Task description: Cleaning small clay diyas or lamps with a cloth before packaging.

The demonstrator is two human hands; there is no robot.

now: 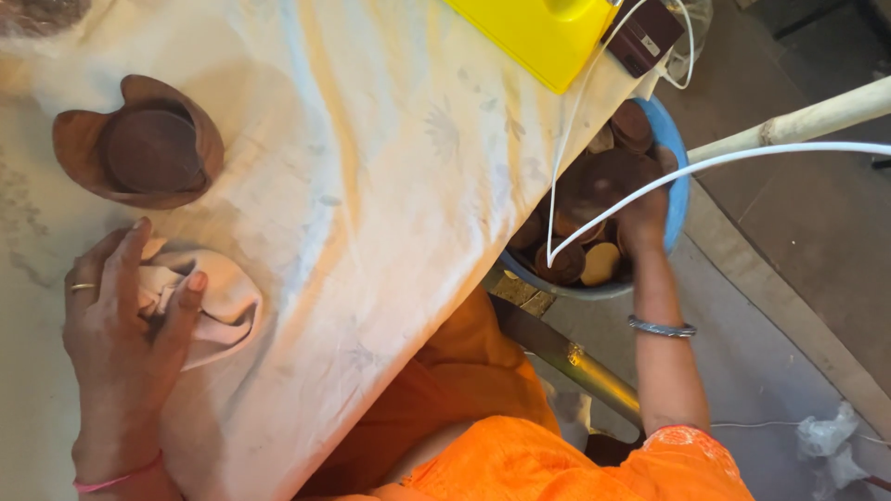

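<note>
Tablecloth (pixel 371 186), pale and faintly patterned, covers the whole work surface under me and sags at its near edge over my orange lap; it gives the clay a soft, clean bed. Basin (pixel 679 176), blue-rimmed, sits low beside the table's right edge, within arm's reach, and holds a heap of small brown clay cups (pixel 594 264), some dark, one paler. Iron (pixel 543 32), yellow, lies at the far edge of the cloth, well apart from my hands, its white cord (pixel 650 186) looping down across the basin. Clay lamp (pixel 139 144), brown, with a pinched spout, stands upright on the cloth just beyond my left hand, apart from the heap. Rag (pixel 218 311), pinkish and crumpled, lies on the cloth under my left hand (pixel 125 329), whose thumb and fingers curl loosely onto it, pressing rather than clenching. My right hand (pixel 645 218) reaches down into the basin among the cups; whether those fingers have closed on one I cannot tell, since they are turned away from view.
</note>
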